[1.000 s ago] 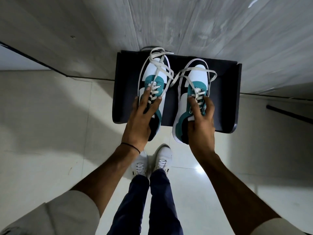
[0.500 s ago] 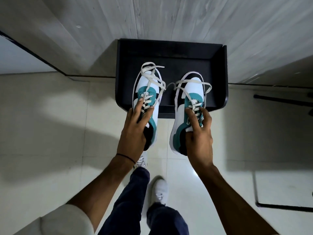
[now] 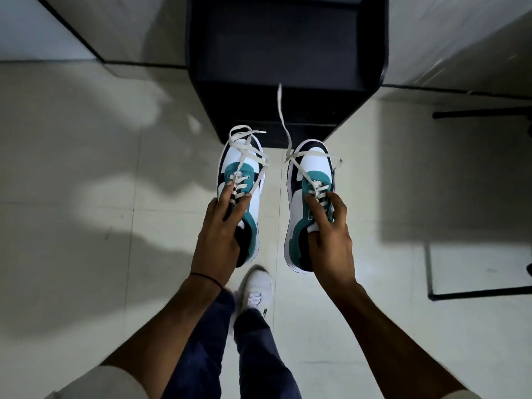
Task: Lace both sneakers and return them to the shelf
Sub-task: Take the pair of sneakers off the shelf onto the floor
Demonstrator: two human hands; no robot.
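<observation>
While held above the glossy tiled floor (image 3: pixel 86 226), left hand (image 3: pixel 220 240) clamped on one smooth teal-and-white sneaker (image 3: pixel 244 174), right hand (image 3: pixel 328 240) gripping the other sneaker (image 3: pixel 309 174), flat laces (image 3: pixel 280 110) trailing.

A pale tiled floor (image 3: pixel 86 197) is lying under soft shadows. Grey wood-grain wall panels (image 3: pixel 460 30) are running along the top. A black metal frame (image 3: pixel 475 293) is resting at the right. A white shoe (image 3: pixel 259 287) and navy trouser legs (image 3: pixel 253 349) are showing below.
</observation>
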